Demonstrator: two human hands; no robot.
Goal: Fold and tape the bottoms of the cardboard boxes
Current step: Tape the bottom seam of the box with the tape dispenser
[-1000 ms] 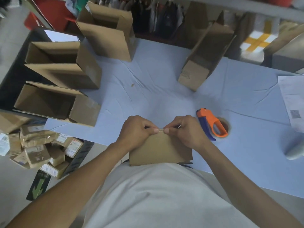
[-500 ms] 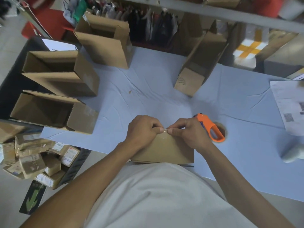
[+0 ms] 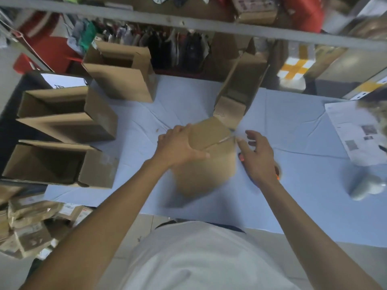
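Head view: left hand (image 3: pixel 178 147) clamps the blurred brown cardboard box (image 3: pixel 206 162) on the blue-covered bench (image 3: pixel 303 189), grip closed over its top flap. Right hand (image 3: pixel 257 155), fingers spread and empty, hovers beside that grip. Risk: the flap springs open if pressure slips before the orange tape dispenser (image 3: pixel 241 157), hidden underneath, gets fetched.
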